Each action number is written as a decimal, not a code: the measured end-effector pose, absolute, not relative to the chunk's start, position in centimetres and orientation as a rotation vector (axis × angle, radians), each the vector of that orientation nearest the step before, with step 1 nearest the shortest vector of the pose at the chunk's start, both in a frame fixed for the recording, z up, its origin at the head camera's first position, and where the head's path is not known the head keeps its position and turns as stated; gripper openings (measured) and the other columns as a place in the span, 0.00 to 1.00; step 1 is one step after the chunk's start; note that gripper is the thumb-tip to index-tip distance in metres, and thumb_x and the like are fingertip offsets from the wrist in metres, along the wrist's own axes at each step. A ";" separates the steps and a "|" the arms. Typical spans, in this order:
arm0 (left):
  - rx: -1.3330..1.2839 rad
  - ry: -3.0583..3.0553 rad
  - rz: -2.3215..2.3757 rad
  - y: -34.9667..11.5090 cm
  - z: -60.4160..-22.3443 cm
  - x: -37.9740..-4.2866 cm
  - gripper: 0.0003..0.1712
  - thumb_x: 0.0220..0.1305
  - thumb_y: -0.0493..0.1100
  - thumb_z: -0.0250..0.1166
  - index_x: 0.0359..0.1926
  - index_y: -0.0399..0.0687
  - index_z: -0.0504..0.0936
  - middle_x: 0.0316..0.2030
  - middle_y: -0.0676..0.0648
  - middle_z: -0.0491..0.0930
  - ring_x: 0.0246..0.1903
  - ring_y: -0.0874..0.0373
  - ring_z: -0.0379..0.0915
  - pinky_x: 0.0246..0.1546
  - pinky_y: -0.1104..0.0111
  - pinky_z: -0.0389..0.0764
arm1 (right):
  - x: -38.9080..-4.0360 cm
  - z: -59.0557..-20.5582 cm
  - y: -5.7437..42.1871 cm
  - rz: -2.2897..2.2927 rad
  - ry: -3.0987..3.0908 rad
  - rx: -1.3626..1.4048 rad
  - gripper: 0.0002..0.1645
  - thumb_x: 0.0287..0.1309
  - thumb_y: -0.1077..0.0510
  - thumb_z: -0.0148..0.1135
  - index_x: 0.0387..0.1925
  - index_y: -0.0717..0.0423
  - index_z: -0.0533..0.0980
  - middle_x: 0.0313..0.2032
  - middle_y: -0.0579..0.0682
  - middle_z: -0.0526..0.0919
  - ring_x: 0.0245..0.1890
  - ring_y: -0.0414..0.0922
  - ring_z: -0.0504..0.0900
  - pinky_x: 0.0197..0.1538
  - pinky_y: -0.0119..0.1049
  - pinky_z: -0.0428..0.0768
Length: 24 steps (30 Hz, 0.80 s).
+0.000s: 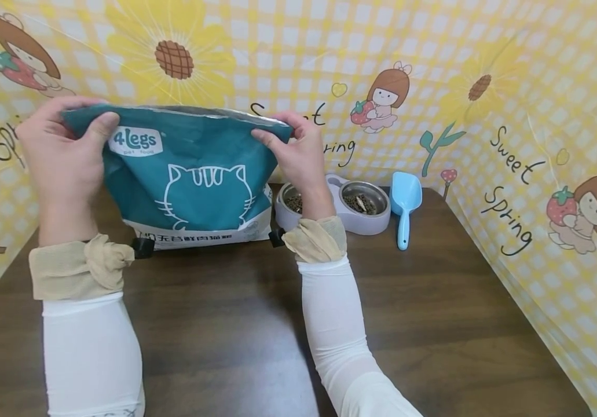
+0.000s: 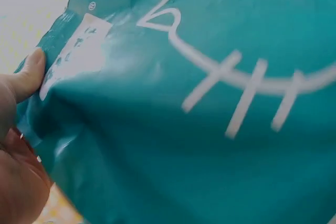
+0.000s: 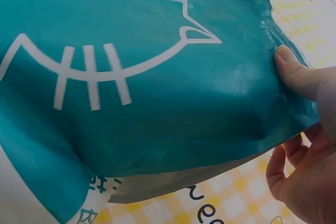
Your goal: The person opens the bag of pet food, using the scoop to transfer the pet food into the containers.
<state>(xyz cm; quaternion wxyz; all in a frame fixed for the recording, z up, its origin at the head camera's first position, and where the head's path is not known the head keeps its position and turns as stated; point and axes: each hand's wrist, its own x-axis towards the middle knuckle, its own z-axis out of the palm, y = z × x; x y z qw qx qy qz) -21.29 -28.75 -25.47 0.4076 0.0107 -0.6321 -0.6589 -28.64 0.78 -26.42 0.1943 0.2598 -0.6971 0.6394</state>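
Observation:
A teal pet food bag (image 1: 194,168) with a white cat outline stands at the back left of the table, its silvery top edge slightly parted. My left hand (image 1: 63,150) pinches the top left corner, thumb on the front and fingers behind. At the opposite top corner, my right hand (image 1: 300,153) pinches the bag the same way. The left wrist view shows the left thumb (image 2: 32,72) pressed beside the white logo. In the right wrist view the bag's front (image 3: 210,87) bulges out and the right thumb (image 3: 294,69) lies near its top edge.
Behind my right wrist stands a pale double pet bowl (image 1: 363,223) with metal dishes holding brown kibble. A light blue scoop (image 1: 406,194) lies right of it on the dark wooden table (image 1: 235,324). Yellow checked cloth (image 1: 288,63) walls the back and sides.

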 end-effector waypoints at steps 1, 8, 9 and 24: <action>0.027 -1.527 -1.750 -28.8 -25.6 -21.6 0.15 0.60 0.40 0.81 0.45 0.37 0.93 0.36 0.54 0.92 0.42 0.61 0.88 0.50 0.75 0.82 | -28.6 -26.4 0.8 1.808 -1.950 0.731 0.14 0.63 0.63 0.78 0.48 0.66 0.87 0.46 0.62 0.90 0.45 0.40 0.83 0.50 0.32 0.84; 0.002 -1.224 -2.029 -29.1 -26.3 -22.8 0.19 0.57 0.44 0.82 0.40 0.30 0.91 0.28 0.47 0.92 0.34 0.58 0.90 0.46 0.71 0.81 | -28.8 -26.6 0.8 1.936 -1.934 0.706 0.14 0.65 0.64 0.76 0.50 0.67 0.86 0.47 0.58 0.89 0.41 0.38 0.86 0.50 0.34 0.88; -0.014 -1.204 -2.030 -29.1 -26.4 -22.9 0.19 0.57 0.43 0.82 0.39 0.29 0.91 0.28 0.46 0.92 0.34 0.58 0.89 0.46 0.71 0.81 | -28.8 -26.6 0.7 1.945 -1.932 0.705 0.14 0.65 0.64 0.76 0.50 0.68 0.86 0.47 0.58 0.90 0.41 0.38 0.86 0.50 0.34 0.88; -0.098 -1.210 -2.026 -29.5 -26.3 -22.9 0.23 0.55 0.39 0.83 0.46 0.25 0.89 0.33 0.43 0.93 0.36 0.55 0.89 0.45 0.71 0.84 | -29.1 -26.3 0.8 2.005 -1.958 0.696 0.13 0.66 0.63 0.75 0.50 0.65 0.86 0.43 0.47 0.88 0.40 0.39 0.86 0.49 0.33 0.85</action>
